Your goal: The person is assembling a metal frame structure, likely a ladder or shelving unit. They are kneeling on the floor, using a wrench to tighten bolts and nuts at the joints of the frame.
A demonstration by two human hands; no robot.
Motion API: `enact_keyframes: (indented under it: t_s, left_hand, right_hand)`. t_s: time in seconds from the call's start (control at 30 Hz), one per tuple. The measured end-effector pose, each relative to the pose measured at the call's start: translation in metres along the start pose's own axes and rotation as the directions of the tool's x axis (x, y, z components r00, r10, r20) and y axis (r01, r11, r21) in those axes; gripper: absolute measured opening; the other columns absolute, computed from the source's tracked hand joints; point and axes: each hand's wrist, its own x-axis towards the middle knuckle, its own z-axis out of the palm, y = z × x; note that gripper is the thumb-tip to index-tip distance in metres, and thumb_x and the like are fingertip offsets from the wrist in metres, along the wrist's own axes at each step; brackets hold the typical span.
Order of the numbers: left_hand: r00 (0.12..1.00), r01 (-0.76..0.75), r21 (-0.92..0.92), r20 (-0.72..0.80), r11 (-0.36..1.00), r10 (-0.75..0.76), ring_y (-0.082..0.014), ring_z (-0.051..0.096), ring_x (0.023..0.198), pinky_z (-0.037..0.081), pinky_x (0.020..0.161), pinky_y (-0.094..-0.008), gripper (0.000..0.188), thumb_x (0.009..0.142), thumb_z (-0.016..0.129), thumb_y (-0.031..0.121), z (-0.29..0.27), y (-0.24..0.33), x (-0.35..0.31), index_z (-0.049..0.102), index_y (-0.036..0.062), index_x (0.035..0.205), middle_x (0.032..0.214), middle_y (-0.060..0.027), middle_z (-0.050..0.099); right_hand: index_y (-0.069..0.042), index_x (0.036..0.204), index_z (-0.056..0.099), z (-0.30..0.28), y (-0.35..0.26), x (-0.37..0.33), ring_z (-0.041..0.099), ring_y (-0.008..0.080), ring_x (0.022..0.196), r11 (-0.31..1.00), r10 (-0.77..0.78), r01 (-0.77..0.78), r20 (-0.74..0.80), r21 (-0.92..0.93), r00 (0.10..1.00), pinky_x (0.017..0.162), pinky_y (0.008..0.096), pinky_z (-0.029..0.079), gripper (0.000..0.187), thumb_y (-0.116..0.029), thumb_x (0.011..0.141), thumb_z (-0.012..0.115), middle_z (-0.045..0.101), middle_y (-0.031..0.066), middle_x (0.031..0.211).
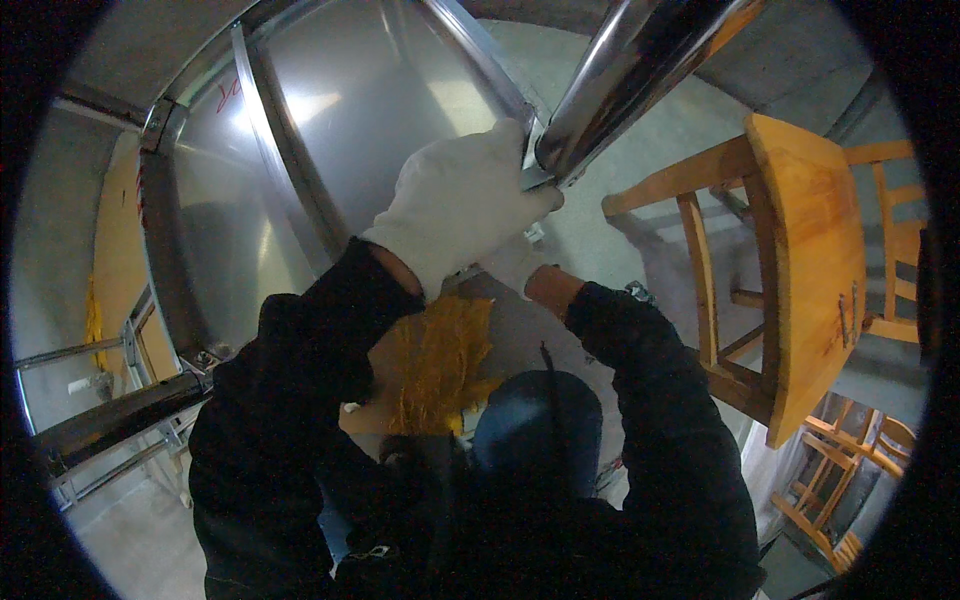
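Note:
My left hand (pixel 450 205), in a white work glove, is closed at the corner of a metal frame (pixel 480 65), beside the foot of a shiny round metal leg (pixel 610 90). Its fingers curl over the frame's edge and one fingertip shows just below the leg's end. Lower and to the right, my right hand (pixel 510 264) is also gloved in white and reaches in under the left one. Its fingers are hidden behind the left hand, so what it holds does not show. A large sheet-metal panel (pixel 350 110) with a crosswise bar (pixel 270 130) fills the upper left.
A wooden stool (pixel 810 270) lies tipped on the right, with more wooden chairs (pixel 840 480) behind and below it. Yellow-brown sheeting (pixel 435 360) lies on the floor under my arms. A dark round metal leg (pixel 120 425) and metal framing (pixel 70 352) stand at the left.

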Motion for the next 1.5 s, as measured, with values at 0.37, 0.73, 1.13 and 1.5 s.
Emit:
enact_keyframes:
  t_s: [0.37, 0.73, 1.13, 1.5]
  left_hand:
    - [1.000, -0.013, -0.011, -0.007, 1.000, 0.013, -0.0407, 0.063, 0.090, 0.049, 0.082, -0.0467, 0.057, 0.082, 0.061, 0.051, 0.006, 0.002, 0.002, 0.053, -0.0015, 0.103, 0.091, -0.0231, 0.065]
    - [1.000, -0.005, -0.036, -0.016, 0.999, 0.004, -0.0401, 0.061, 0.100, 0.048, 0.089, -0.0438, 0.061, 0.079, 0.063, 0.052, 0.011, 0.011, 0.009, 0.055, 0.0047, 0.117, 0.104, -0.0216, 0.065]
    - [0.997, -0.034, 0.028, -0.074, 0.999, 0.036, -0.0359, 0.067, 0.087, 0.052, 0.080, -0.0429, 0.057, 0.080, 0.060, 0.050, 0.009, -0.001, 0.005, 0.058, -0.0012, 0.106, 0.090, -0.0188, 0.067]
    - [0.999, -0.028, -0.007, -0.031, 1.000, 0.028, -0.0398, 0.063, 0.094, 0.048, 0.086, -0.0457, 0.062, 0.080, 0.059, 0.055, 0.008, 0.000, 0.005, 0.055, 0.0007, 0.111, 0.096, -0.0237, 0.065]
  right_hand:
    - [-0.001, 0.096, 0.065, 0.000, -0.017, -0.010, 0.066, 0.0330, 0.089, 0.787, 0.551, -0.570, 0.147, 0.234, 0.821, 0.073, 0.0410, 0.053, 0.023, -0.021, 0.087, 0.058, 0.067, 0.0166, 0.089]
    - [0.001, 0.109, 0.059, 0.081, -0.044, -0.007, 0.062, 0.0245, 0.081, -0.480, 0.807, -0.222, 0.527, 0.849, 0.269, 0.072, 0.0383, 0.049, 0.029, -0.021, 0.091, 0.057, 0.065, 0.0128, 0.093]
    - [-0.009, 0.113, 0.061, -0.057, -0.047, -0.044, 0.062, 0.0363, 0.096, 0.569, 0.705, -0.738, 0.248, 0.362, 0.665, 0.082, 0.0456, 0.048, 0.034, -0.035, 0.092, 0.052, 0.066, 0.0169, 0.100]
    - [-0.011, 0.104, 0.063, -0.049, -0.016, -0.036, 0.065, 0.0356, 0.086, 0.782, 0.564, -0.569, 0.099, 0.256, 0.820, 0.073, 0.0463, 0.052, 0.023, -0.024, 0.089, 0.051, 0.067, 0.0144, 0.090]
